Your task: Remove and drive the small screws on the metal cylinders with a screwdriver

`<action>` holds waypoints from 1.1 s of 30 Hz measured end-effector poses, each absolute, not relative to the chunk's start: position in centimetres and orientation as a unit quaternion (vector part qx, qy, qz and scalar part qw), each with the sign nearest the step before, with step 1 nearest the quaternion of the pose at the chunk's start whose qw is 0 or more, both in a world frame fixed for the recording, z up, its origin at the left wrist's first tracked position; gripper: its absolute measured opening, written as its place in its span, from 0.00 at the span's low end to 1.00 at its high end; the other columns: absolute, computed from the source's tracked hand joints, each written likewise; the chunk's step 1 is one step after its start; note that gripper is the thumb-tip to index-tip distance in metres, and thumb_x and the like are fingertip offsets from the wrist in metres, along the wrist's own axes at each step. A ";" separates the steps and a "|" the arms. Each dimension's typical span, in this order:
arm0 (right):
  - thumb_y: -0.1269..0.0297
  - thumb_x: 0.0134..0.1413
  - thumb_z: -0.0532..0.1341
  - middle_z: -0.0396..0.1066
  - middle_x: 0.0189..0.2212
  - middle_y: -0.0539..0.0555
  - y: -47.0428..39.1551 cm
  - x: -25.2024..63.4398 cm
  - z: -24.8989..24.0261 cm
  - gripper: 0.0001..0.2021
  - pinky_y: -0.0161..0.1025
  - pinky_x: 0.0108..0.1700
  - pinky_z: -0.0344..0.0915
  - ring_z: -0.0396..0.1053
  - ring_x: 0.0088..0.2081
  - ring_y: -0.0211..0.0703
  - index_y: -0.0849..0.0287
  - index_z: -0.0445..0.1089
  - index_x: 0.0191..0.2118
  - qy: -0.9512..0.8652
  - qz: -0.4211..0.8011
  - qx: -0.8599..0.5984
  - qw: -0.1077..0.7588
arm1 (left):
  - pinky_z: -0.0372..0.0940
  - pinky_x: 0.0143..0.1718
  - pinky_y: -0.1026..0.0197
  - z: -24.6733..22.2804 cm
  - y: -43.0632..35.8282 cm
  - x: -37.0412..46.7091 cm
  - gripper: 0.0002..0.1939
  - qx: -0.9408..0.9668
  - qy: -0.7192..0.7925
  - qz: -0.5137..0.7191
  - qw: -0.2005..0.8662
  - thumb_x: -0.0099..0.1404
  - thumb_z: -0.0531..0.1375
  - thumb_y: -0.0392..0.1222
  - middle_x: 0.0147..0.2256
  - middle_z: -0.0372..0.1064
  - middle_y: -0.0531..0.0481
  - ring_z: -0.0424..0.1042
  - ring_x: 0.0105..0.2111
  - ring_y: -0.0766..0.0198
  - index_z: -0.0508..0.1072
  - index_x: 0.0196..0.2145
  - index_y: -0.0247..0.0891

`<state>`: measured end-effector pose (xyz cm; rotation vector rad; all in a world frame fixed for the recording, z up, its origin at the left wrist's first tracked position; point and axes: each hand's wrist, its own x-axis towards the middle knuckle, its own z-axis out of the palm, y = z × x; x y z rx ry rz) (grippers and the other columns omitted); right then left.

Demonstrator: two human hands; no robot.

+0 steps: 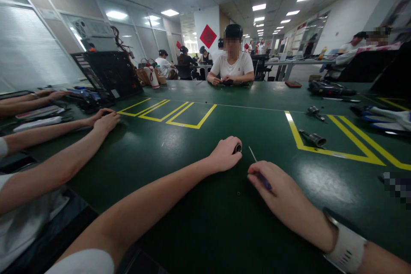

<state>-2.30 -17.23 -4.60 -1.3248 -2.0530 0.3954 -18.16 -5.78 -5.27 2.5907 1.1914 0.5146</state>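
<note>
My left hand [224, 154] rests over the green table, its fingers wrapped round a dark round metal part [237, 149]. Only the open end of that part shows past the fingers. To the right, my right hand [272, 182] grips a screwdriver [264, 181] by its dark blue handle. Its thin shaft points up and left, near the metal part but apart from it. A small ring [238, 193] lies on the table between my forearms.
On the right, a metal cylinder part [314, 138] and a smaller metal piece [316, 113] lie near yellow tape [349, 155]. A neighbour's hands [106, 120] rest at the left. Across the green table [180, 171] sits another person [233, 66]. A black frame [109, 72] stands far left.
</note>
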 end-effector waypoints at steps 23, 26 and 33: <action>0.62 0.59 0.57 0.67 0.47 0.56 -4.7 1.7 -6.9 0.14 0.47 0.42 0.68 0.69 0.42 0.44 0.60 0.65 0.50 -0.771 0.050 -0.596 0.221 | 0.59 0.41 0.53 -4.1 -2.2 -14.3 0.11 0.941 0.326 0.080 -0.040 0.60 0.51 0.43 0.36 0.63 0.44 0.64 0.36 0.56 0.65 0.37 0.34; 0.62 0.59 0.58 0.68 0.45 0.55 -4.6 2.0 -7.3 0.13 0.46 0.42 0.68 0.70 0.41 0.43 0.61 0.66 0.48 -0.758 0.071 -0.594 0.258 | 0.58 0.40 0.54 -3.8 -2.2 -13.9 0.13 0.953 0.279 0.059 -0.101 0.59 0.52 0.43 0.36 0.62 0.43 0.63 0.37 0.56 0.65 0.38 0.33; 0.81 0.53 0.49 0.69 0.29 0.51 -4.7 2.0 -7.2 0.12 0.38 0.35 0.64 0.68 0.32 0.40 0.59 0.65 0.34 -0.723 0.130 -0.590 0.336 | 0.55 0.42 0.52 -3.5 -1.8 -14.3 0.12 0.959 0.238 0.057 -0.145 0.58 0.51 0.40 0.37 0.61 0.42 0.60 0.37 0.54 0.66 0.38 0.32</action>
